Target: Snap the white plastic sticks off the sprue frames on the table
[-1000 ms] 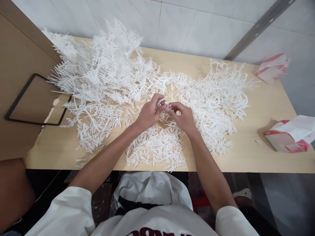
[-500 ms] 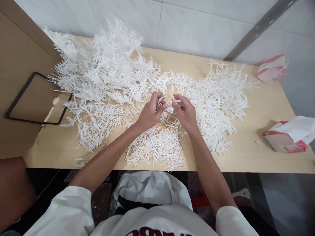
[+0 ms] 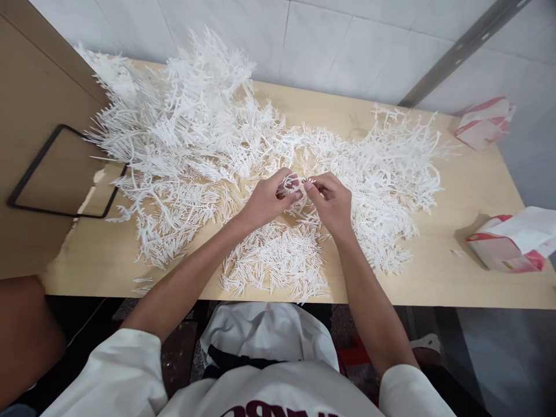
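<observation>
Thin white branching pieces lie in piles over a pale wooden table (image 3: 434, 260). My left hand (image 3: 278, 196), near the middle, has its fingers curled round a white branching piece (image 3: 290, 184). Close on its right, my right hand (image 3: 329, 198) pinches white material at the fingertips, where the left hand's piece reaches across. Left of my hands rises a tall white pile (image 3: 174, 121). A lower branching pile (image 3: 391, 168) spreads to the right. Short loose white sticks (image 3: 278, 260) lie between my forearms at the front edge.
Two red-and-white packets (image 3: 485, 123) (image 3: 508, 242) rest on the right side of the table. At the left are a brown cardboard panel (image 3: 39, 104) and a black rectangular frame (image 3: 32, 168). A tiled wall (image 3: 321, 46) runs behind. Another person's bare limb (image 3: 26, 341) shows at lower left.
Both hands have shifted slightly right and down. Their fingertips are closer together, and the white piece now spans between them.
</observation>
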Motion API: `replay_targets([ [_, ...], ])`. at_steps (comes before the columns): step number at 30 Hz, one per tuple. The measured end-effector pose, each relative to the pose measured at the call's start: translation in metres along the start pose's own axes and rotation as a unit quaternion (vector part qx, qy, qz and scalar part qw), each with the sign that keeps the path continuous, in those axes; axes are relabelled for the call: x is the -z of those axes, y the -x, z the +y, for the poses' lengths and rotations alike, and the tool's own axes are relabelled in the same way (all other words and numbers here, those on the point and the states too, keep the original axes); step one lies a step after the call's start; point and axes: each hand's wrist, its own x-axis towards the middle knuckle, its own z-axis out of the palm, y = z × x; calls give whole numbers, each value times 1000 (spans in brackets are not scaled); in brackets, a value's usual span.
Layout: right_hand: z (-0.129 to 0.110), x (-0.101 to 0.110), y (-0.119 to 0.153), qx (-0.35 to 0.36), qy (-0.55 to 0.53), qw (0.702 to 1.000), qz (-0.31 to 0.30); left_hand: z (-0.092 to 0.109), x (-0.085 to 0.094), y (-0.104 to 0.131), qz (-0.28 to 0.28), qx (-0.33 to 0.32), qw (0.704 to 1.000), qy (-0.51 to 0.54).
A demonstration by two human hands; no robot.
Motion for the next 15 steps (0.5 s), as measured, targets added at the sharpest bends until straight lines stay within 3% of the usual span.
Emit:
replay_targets([
  [3,0,-1,1,-36,-43,998,-31,2,-1,0,17,8,1000,-6],
  [7,-2,-2,4,-70,-74,995,-21,2,-2,-2,18,23,999,15],
  [15,-5,-3,7,-37,-64,997,-30,3,-3,-1,87,86,992,4],
])
